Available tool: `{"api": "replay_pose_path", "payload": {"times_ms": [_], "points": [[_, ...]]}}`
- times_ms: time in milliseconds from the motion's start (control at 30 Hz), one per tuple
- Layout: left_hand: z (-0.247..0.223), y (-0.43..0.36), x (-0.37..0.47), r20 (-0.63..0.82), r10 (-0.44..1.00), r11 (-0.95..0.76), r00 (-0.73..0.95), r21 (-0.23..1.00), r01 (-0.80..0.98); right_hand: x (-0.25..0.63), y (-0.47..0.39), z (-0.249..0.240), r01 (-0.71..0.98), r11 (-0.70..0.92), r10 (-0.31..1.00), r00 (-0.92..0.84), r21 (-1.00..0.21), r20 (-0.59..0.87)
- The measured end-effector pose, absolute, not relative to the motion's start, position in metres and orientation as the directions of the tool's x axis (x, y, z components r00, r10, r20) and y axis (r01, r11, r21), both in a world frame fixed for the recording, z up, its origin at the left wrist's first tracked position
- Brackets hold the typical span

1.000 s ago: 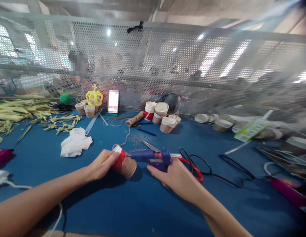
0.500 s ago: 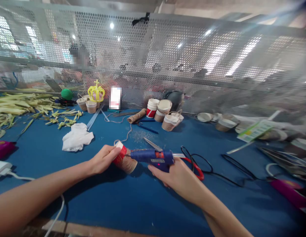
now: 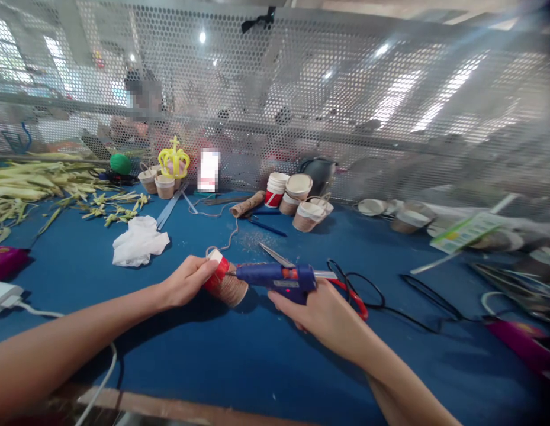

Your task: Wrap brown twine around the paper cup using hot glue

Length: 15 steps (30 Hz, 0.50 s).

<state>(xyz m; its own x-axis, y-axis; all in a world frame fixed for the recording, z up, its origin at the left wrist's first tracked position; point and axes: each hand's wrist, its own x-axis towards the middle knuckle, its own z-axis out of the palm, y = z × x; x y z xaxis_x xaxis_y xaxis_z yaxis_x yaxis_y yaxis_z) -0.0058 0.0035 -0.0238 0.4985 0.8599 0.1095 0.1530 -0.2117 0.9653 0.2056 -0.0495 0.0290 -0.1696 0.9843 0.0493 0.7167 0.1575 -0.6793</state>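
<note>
My left hand (image 3: pixel 189 281) is closed on a small red and white paper cup (image 3: pixel 232 289), tilted on its side and partly wound with brown twine. From the cup a strand of twine (image 3: pixel 232 236) runs back to a twine roll (image 3: pixel 248 204). My right hand (image 3: pixel 314 310) grips a blue glue gun (image 3: pixel 279 278) with a small red light. The gun's nozzle points left, at the side of the cup; whether it touches cannot be made out. Scissors (image 3: pixel 275 255) with red handles lie behind the gun, partly hidden by it.
A crumpled white cloth (image 3: pixel 140 241) lies left of centre. Cups (image 3: pixel 308 216) and a lit phone (image 3: pixel 208 170) stand before the perforated metal screen (image 3: pixel 239 77). Dry husks (image 3: pixel 30 177) lie at left; a black cable (image 3: pixel 390 309) curls at right.
The view has shifted slightly. Both hands keep their holds, and the cup and glue gun look nearly unchanged in position relative to each other.
</note>
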Motion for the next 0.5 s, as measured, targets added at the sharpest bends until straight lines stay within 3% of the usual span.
{"api": "replay_pose_path", "payload": {"times_ms": [400,500], "points": [[-0.031,0.006,-0.006,0.108,0.883,-0.232,0.456,0.946,0.226,0.206,-0.039,0.026,0.683,0.029,0.995,-0.090,-0.730,-0.045],[-0.028,0.005,-0.005,0.105,0.877,-0.225,0.469,0.952,0.208,0.214,-0.032,0.024,0.608,0.022,0.997,-0.077,-0.794,-0.032]]}}
